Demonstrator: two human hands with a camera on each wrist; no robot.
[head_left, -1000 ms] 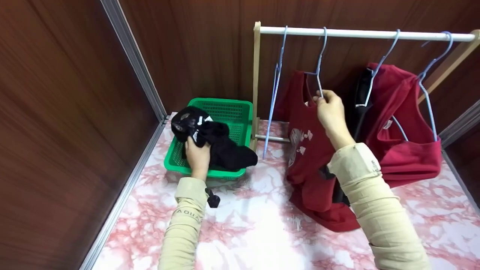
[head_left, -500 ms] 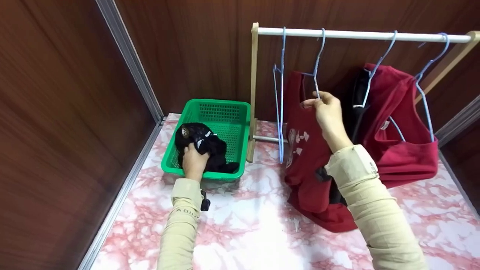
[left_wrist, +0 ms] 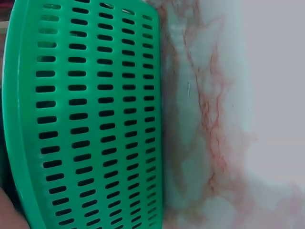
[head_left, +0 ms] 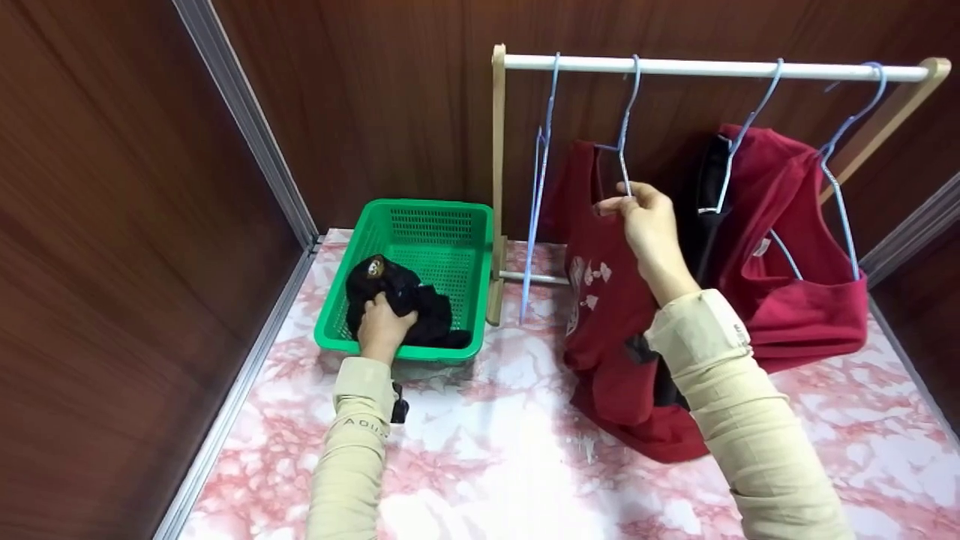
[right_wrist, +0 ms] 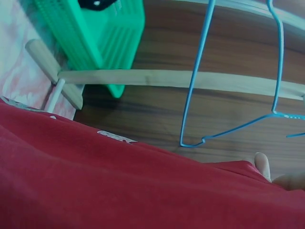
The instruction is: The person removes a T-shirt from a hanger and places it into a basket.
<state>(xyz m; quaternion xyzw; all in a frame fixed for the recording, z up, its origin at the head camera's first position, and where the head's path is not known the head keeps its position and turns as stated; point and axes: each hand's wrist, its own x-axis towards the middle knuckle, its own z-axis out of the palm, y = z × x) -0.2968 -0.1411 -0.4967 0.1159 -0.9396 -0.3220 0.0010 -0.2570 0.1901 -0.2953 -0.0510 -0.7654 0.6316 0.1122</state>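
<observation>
My left hand [head_left: 386, 326] is down in the green plastic basket [head_left: 484, 247], its fingers curled into a bunched black garment [head_left: 431, 304]. A gold-and-white printed patch shows on that cloth. In the left wrist view only the slotted basket wall [left_wrist: 90, 119] and a sliver of my hand [left_wrist: 10, 214] appear. My right hand [head_left: 649, 225] pinches the side wire of a blue hanger [head_left: 624, 142] on the rail, at the neckline of a dark red printed sleeveless top [head_left: 611, 315]. Red cloth [right_wrist: 119, 181] fills the lower right wrist view, and my fingertips [right_wrist: 262, 165] show at its edge.
A white rail [head_left: 712, 69] on wooden posts spans the back right. One bare blue hanger [head_left: 536, 210] hangs at its left end. Further right hang a black garment [head_left: 711, 172] and another red garment [head_left: 806, 315]. Dark wood-grain panels [head_left: 375, 97] enclose the marbled surface [head_left: 480, 450].
My left hand has lowered the black garment into the basket, where it now lies more bunched. The bare hanger has swung. My right hand stays at its hanger, its fingers slightly shifted.
</observation>
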